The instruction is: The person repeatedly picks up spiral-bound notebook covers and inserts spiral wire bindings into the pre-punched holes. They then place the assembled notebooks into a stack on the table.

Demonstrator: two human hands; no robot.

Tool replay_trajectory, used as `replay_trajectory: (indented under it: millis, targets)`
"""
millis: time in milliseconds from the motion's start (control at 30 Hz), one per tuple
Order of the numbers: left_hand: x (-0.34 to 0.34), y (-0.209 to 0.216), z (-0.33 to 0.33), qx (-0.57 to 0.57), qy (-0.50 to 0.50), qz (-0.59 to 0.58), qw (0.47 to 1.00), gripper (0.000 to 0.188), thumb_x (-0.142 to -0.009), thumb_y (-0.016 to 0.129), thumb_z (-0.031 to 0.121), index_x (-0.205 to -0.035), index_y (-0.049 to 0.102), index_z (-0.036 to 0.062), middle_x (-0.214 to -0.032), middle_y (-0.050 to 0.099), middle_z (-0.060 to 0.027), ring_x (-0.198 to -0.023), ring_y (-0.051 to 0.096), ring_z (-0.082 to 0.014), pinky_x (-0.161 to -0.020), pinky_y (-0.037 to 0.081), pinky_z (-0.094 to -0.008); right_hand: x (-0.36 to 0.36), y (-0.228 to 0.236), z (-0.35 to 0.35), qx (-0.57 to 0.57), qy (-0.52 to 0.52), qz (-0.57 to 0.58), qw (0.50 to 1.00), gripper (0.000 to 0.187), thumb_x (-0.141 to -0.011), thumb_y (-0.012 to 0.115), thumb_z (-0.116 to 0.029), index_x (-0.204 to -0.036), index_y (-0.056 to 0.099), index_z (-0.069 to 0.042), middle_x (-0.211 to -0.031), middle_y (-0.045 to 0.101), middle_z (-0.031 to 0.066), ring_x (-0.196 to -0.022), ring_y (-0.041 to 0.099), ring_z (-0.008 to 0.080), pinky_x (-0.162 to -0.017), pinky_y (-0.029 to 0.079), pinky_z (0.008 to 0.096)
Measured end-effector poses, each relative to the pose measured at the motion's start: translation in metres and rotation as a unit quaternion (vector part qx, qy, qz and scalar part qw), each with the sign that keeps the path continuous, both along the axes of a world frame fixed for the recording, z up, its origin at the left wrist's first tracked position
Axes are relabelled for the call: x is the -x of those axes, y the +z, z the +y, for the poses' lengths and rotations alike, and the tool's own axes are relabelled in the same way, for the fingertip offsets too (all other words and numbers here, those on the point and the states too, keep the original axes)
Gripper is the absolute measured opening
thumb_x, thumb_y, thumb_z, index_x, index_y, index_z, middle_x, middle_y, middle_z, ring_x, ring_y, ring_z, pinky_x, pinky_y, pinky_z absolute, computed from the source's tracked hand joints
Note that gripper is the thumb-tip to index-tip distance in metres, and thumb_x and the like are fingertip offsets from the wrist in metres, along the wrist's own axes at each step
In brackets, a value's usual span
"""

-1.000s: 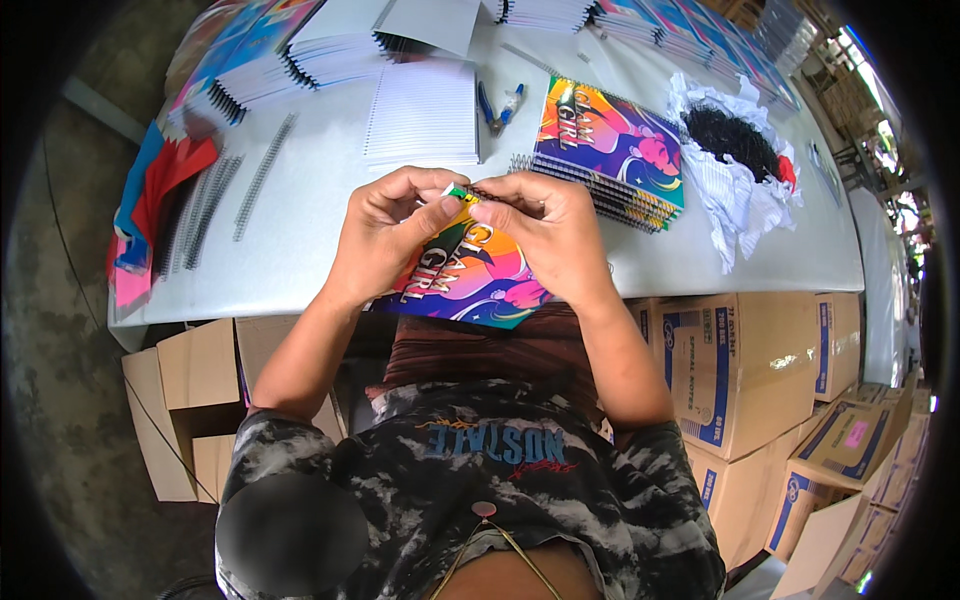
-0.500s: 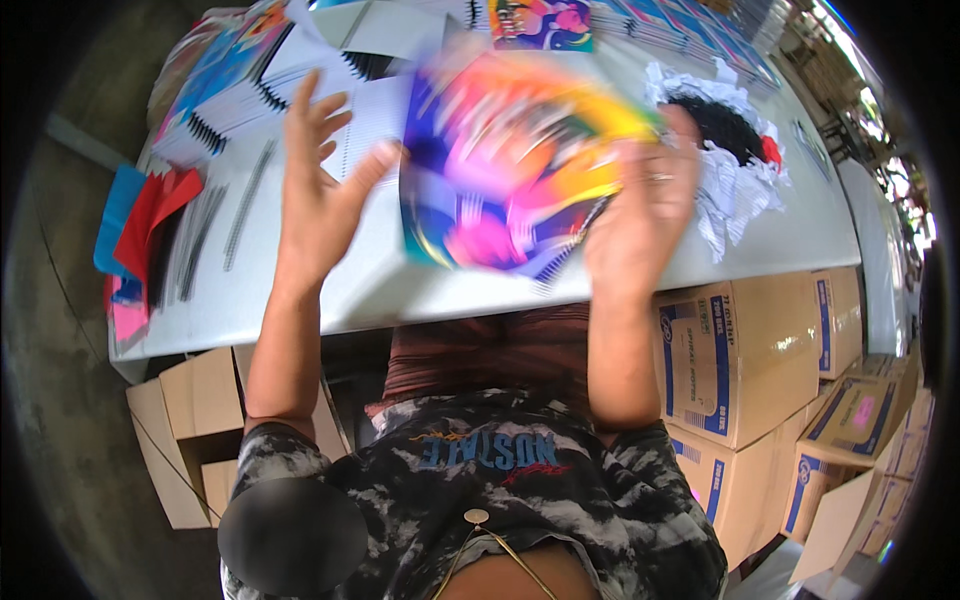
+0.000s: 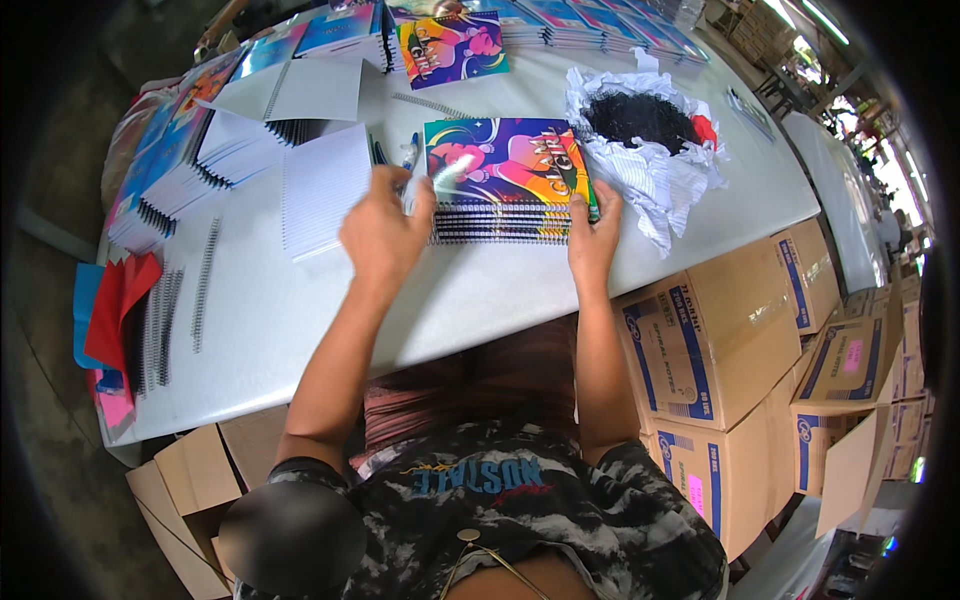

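Observation:
A small stack of spiral notebooks [image 3: 505, 165] with a colourful illustrated cover lies on the table in front of me, coil edges toward me. My right hand [image 3: 594, 230] grips its right near corner, thumb on the top cover and fingers along the side. At the left edge, my left hand [image 3: 388, 225] has its thumb against the stack, its fingers apart from the thumb and partly bent. Just beyond those fingers lie blue pens [image 3: 410, 150]. A lined sheet block [image 3: 325, 190] rests left of that hand.
Stacked notebooks [image 3: 185, 170] line the left side and far edge. Another illustrated notebook [image 3: 455, 50] lies beyond mine. Black coils or fibres [image 3: 640, 120] sit in crumpled paper [image 3: 640, 190] at right. Loose spiral coils [image 3: 205, 285] lie left; cardboard boxes [image 3: 745, 330] stand below the table's right side.
The notebook moving blurred in my right hand now rests on the stack. My left hand, earlier raised and spread, has come down to the stack's left edge. The view has shifted.

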State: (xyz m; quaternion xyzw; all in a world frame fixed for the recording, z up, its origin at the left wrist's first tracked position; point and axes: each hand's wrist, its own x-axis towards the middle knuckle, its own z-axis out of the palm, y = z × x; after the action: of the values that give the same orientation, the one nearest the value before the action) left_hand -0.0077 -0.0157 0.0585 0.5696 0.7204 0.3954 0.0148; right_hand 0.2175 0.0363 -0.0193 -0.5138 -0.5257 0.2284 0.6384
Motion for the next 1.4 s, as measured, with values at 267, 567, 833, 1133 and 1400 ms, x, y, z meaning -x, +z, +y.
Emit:
replay_trajectory:
  millis: [267,567,833,1133,1400]
  targets:
    - [0.118,-0.018,0.021,0.116,-0.12,0.151,0.974,0.052,-0.072,0.068,0.036,-0.114,0.055,0.0075,-0.11,0.056,-0.0144,-0.107,0.05,-0.0308,-0.091,0.039,-0.0388,0.028,0.086,0.056,-0.123,-0.019,-0.219,0.968,0.04,-0.077,0.063,-0.021,-0.11,0.053,-0.002,-0.105,0.058,0.0148,-0.101,0.051,0.0298,-0.091,0.034,0.0423]
    - [0.116,-0.043,0.012,0.121,-0.151,0.214,0.957,0.07,-0.06,0.077,0.02,-0.124,0.049,0.0149,-0.13,0.044,-0.0148,-0.12,0.042,-0.0312,-0.097,0.038,-0.0374,0.114,0.083,0.277,0.206,0.213,-0.364,0.883,0.058,-0.071,0.068,-0.032,-0.115,0.053,0.004,-0.112,0.057,0.0202,-0.104,0.055,0.0307,-0.088,0.041,0.0378]
    - [0.125,-0.039,0.014,0.111,-0.148,0.147,0.972,0.067,-0.057,0.079,0.019,-0.118,0.054,0.0154,-0.125,0.049,-0.0101,-0.118,0.044,-0.0279,-0.094,0.038,-0.0384,0.258,0.048,0.317,0.277,0.004,-0.365,0.889,0.123,-0.061,0.076,-0.046,-0.136,-0.007,0.007,-0.142,0.001,0.031,-0.132,0.005,0.0453,-0.107,0.015,0.0485]
    - [0.131,-0.04,0.014,0.099,-0.16,0.121,0.975,0.066,-0.055,0.079,0.02,-0.116,0.055,0.0146,-0.122,0.05,-0.0064,-0.114,0.045,-0.0239,-0.09,0.038,-0.0351,0.282,0.023,0.335,0.229,-0.122,-0.213,0.942,0.071,-0.084,0.052,-0.015,-0.138,0.009,0.0,-0.142,0.015,0.0278,-0.132,0.019,0.0396,-0.102,0.029,0.0482]
    - [0.137,-0.041,0.013,0.092,-0.173,0.127,0.972,0.067,-0.055,0.079,0.021,-0.117,0.055,0.0119,-0.122,0.052,-0.0088,-0.112,0.048,-0.0264,-0.091,0.04,-0.0354,0.274,0.089,0.29,-0.085,-0.09,-0.236,0.964,0.047,-0.078,0.044,0.003,-0.125,0.041,0.003,-0.131,0.041,0.0211,-0.113,0.047,0.0349,-0.094,0.038,0.0372]
